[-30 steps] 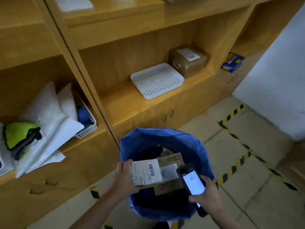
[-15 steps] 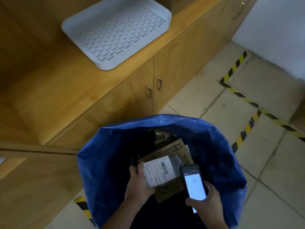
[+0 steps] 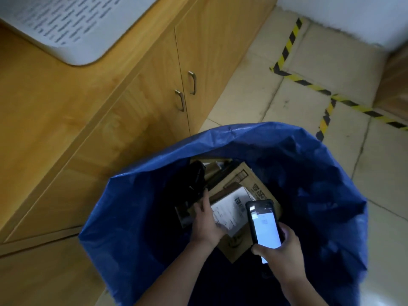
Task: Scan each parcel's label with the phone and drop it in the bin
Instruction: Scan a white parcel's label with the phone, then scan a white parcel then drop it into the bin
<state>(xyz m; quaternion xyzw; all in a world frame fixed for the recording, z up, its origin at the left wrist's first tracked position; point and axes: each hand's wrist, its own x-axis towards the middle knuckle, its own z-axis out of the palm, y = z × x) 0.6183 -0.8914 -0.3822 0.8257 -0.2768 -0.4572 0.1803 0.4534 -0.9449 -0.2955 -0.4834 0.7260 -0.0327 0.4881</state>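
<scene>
The left hand (image 3: 205, 221) grips the parcel (image 3: 223, 195) by its left edge, fingers curled round the side and the thumb lying across the white label (image 3: 231, 209). The parcel sits just right of that hand, label up, down inside the mouth of the bin (image 3: 242, 132). The right hand (image 3: 279, 252) is wrapped round the lower half of the phone (image 3: 262, 226), thumb on the left edge and fingers on the right. The lit screen faces up and the phone's top end overlaps the label's right edge (whether it touches the parcel I cannot tell). Both forearms reach in over the bin's near rim.

Under the parcel lies a bigger brown box (image 3: 242, 177), printed on its top face, and to the left a black item (image 3: 194, 180) too dark to make out. A blue liner covers the bin's rim and walls.

The bin stands on a pale tiled floor (image 3: 254, 74), close against a wooden cabinet (image 3: 143, 96) with two doors and two metal handles (image 3: 192, 82). On the cabinet top, at the upper left, is a white slotted tray (image 3: 66, 25), blurred. Black-and-yellow tape (image 3: 309, 83) runs across the tiles, and a white wall (image 3: 353, 14) meets the floor at the upper right.
</scene>
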